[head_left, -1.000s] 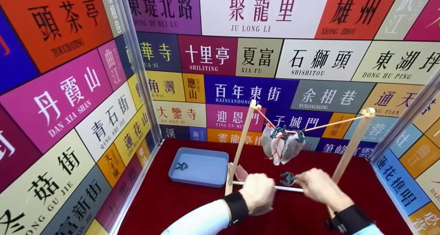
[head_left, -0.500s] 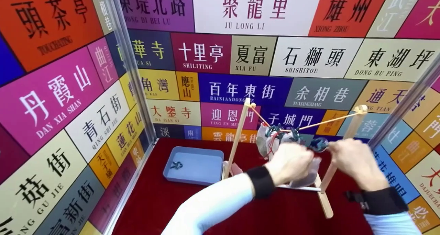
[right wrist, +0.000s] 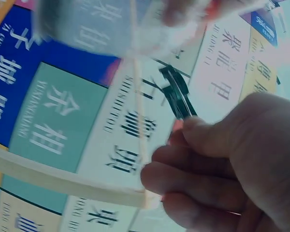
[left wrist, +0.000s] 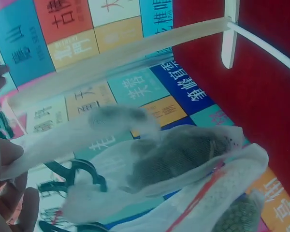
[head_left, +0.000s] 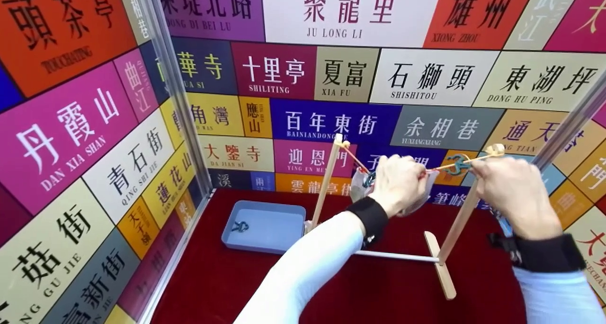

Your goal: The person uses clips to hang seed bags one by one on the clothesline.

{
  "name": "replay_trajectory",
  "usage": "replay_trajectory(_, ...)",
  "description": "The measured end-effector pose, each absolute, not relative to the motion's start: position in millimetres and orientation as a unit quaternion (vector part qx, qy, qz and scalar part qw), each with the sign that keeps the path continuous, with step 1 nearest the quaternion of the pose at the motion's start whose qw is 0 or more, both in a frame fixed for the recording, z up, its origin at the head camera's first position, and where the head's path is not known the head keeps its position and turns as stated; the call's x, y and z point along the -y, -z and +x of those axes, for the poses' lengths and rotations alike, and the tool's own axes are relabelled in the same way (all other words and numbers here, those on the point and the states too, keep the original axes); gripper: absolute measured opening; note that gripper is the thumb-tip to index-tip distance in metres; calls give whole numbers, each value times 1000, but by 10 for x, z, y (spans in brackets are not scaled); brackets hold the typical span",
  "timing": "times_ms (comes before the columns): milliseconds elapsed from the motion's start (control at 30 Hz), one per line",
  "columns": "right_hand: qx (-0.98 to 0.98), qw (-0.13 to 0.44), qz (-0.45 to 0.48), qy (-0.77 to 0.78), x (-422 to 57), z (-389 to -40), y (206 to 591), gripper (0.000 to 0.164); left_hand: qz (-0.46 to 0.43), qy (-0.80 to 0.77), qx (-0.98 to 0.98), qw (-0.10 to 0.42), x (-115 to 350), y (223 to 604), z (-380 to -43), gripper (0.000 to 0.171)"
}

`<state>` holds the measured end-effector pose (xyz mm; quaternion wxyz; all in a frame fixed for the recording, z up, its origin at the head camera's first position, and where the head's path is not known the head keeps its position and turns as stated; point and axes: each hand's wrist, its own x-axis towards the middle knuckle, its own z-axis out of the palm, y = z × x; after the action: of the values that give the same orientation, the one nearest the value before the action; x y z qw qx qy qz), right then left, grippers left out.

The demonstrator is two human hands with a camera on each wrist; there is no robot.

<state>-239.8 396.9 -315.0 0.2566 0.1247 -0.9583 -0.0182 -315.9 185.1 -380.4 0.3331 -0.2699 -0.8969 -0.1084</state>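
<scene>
My left hand (head_left: 397, 182) is at the string (head_left: 352, 157) between two wooden posts. Its fingers pinch the gathered top of a white mesh bag (left wrist: 58, 145) with something dark inside. Other mesh bags (left wrist: 183, 154) hang beside it, below green clips (left wrist: 77, 169). By the right post, my right hand (head_left: 513, 191) pinches a green plastic clip (right wrist: 176, 92) between thumb and fingers. In the head view the clip overlaps the string; whether it grips it I cannot tell. The left hand hides most of the hanging bags there.
The right wooden post (head_left: 459, 220) stands on a foot joined by a white rod (head_left: 397, 255) to the left post (head_left: 326, 184). A blue tray (head_left: 265, 246) on the red cloth holds another green clip (head_left: 240, 226). Lettered walls enclose the back and sides.
Both hands have risen from near the white rod to the string, the right one also moving rightward. The mesh bag and the green clip have come up with them.
</scene>
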Motion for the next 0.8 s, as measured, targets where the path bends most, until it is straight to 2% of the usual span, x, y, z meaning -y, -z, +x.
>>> replay_trajectory(133, 977, 172, 119, 39, -3881, -2591, 2966, 17, -232, 114, 916, 308, -1870, 3803, -3249, 21)
replay_trajectory(267, 985, 106, 124, 57, -3758, -2813, 2992, 11, -210, 111, 932, 275, -1874, 3833, -3299, 21)
replay_trajectory(433, 977, 121, 164, 70, -3597, -2954, 3158, 10, -211, 83, 942, 247, -1891, 3860, -3328, 15)
replay_trajectory(533, 973, 130, 177, 73, -3544, -2965, 3234, 3, -213, 76, 945, 237, -1889, 3863, -3336, 12)
replay_trajectory(700, 969, 142, 186, 75, -3570, -2909, 3333, 25, -220, 61, 947, 228, -1870, 3858, -3320, 15)
replay_trajectory(800, 966, 169, 187, 60, -3617, -2847, 3386, 27, -234, 50, 941, 240, -1844, 3848, -3266, 19)
